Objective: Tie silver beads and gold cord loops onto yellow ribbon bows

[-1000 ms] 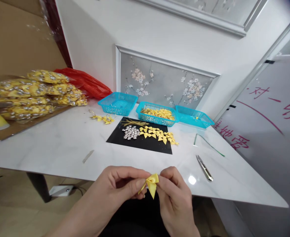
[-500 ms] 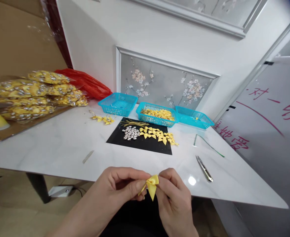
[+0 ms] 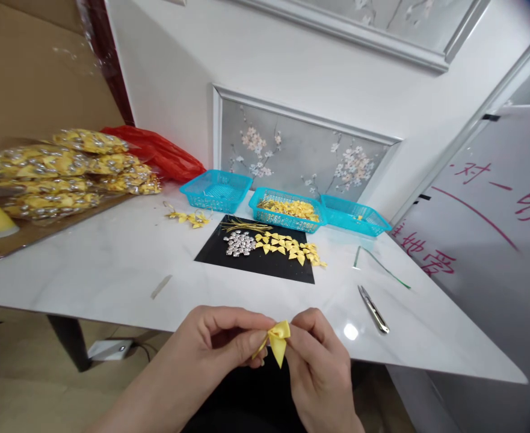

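Note:
Just off the front edge of the table, a yellow ribbon bow (image 3: 278, 341) is held between both hands. My left hand (image 3: 228, 340) pinches its left side between thumb and fingers. The fingers of my right hand (image 3: 316, 358) are curled closed against its right side; their tips are partly hidden. Beyond the hands, a black mat (image 3: 255, 268) carries silver beads (image 3: 240, 243), several small yellow bows (image 3: 287, 245) and thin gold ties (image 3: 246, 225).
Behind the mat stand three blue baskets, the middle basket (image 3: 287, 224) holding yellow bows. Thread snips (image 3: 373, 309) and a green strip (image 3: 384, 267) lie at right. Finished-looking bow pieces (image 3: 187, 218) lie at left, near stacked bags (image 3: 48, 174) and a red plastic bag (image 3: 156, 150).
Almost nothing differs. Both hands stay on the yellow bow in nearly the same place, and the things on the table have not moved.

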The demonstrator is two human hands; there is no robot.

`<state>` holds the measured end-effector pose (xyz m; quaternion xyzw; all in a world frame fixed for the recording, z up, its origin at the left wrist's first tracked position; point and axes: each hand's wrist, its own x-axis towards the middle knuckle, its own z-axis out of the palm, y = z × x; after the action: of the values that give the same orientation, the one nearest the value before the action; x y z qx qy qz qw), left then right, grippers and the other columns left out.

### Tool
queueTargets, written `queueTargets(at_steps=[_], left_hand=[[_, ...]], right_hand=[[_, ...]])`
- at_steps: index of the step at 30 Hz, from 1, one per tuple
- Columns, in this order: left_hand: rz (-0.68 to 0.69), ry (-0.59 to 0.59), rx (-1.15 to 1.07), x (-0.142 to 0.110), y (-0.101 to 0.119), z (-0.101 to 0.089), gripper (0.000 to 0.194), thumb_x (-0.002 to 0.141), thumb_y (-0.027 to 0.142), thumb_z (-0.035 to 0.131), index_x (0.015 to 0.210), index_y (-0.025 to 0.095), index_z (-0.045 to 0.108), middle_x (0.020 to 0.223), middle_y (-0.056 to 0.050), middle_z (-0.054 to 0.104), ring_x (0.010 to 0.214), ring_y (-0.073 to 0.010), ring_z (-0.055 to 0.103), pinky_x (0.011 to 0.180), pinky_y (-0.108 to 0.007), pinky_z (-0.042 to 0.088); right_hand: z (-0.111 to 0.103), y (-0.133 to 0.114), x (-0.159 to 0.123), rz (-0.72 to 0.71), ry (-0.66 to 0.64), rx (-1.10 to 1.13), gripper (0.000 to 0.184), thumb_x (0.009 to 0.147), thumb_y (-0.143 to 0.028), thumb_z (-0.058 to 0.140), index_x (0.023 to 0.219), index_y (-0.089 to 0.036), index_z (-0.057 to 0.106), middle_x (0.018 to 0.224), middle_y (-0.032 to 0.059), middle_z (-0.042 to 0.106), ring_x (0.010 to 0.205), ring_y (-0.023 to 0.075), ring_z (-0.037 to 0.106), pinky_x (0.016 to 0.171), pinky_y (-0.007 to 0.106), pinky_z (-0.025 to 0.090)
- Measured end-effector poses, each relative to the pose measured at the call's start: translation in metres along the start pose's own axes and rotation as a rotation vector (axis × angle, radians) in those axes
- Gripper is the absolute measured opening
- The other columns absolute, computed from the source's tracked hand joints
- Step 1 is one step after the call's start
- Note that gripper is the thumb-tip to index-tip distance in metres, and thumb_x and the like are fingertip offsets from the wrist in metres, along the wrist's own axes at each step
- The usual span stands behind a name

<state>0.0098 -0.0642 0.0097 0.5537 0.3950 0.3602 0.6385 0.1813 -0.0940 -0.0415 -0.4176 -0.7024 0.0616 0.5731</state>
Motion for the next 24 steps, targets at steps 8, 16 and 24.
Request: queueTargets(at_steps=[8,16,24], left_hand=[[0.041,-0.001,0.049,0.0,0.006,0.003,0.012,0.08,0.034,0.077,0.084,0.026,0.085,0.07,0.0,0.074,0.069,-0.0161,0.061,0.067,-0.025,0.051],[0.136,0.149,0.217,0.004,0.01,0.003,0.012,0.077,0.033,0.075,0.081,0.025,0.082,0.068,0.0,0.075,0.064,-0.0177,0.063,0.062,-0.025,0.052],[0.192,0.128,0.258,0.01,0.007,0.0,0.015,0.079,0.035,0.073,0.083,0.023,0.081,0.081,-0.003,0.081,0.075,-0.0225,0.071,0.069,-0.029,0.057]], right_hand=[[0.006,0.001,-0.001,0.059,0.087,0.036,0.027,0.095,-0.005,0.049,0.103,-0.025,0.066,0.087,0.0002,0.066,0.074,0.0116,0.067,0.063,0.018,0.054],[-0.007,-0.003,0.01,-0.074,0.189,-0.152,0.032,0.093,-0.003,0.054,0.118,-0.022,0.063,0.107,0.0067,0.07,0.102,0.019,0.064,0.088,0.032,0.054],[0.007,-0.02,0.026,-0.327,0.195,-0.373,0.019,0.092,-0.004,0.064,0.089,-0.022,0.07,0.087,0.0014,0.076,0.082,0.0191,0.065,0.074,0.037,0.044]])
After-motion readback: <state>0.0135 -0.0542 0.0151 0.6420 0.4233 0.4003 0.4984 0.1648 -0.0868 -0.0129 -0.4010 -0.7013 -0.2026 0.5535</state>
